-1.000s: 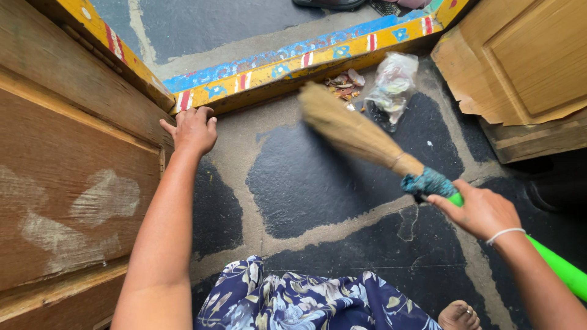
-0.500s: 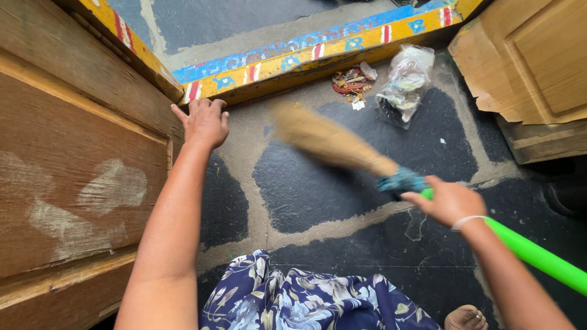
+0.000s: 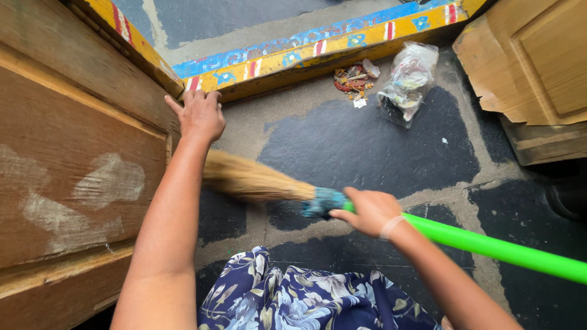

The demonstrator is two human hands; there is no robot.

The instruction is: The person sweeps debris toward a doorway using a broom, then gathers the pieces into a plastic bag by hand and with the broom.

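My right hand (image 3: 370,211) is wrapped tight round the green broom (image 3: 318,201), long axis approx 3-to-9 w/ bristles out at 9 from my grip, near my left forearm, while my left hand (image 3: 200,115), fingers spread, holds nothing, braced on the wooden door (image 3: 73,159) at 11.

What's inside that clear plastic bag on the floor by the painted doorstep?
The plastic bag holds crumpled pale scraps and something dark at its lower end. Wrinkles and glare hide what they are.

One head camera looks steeply down, close over the floor (image 3: 367,140).
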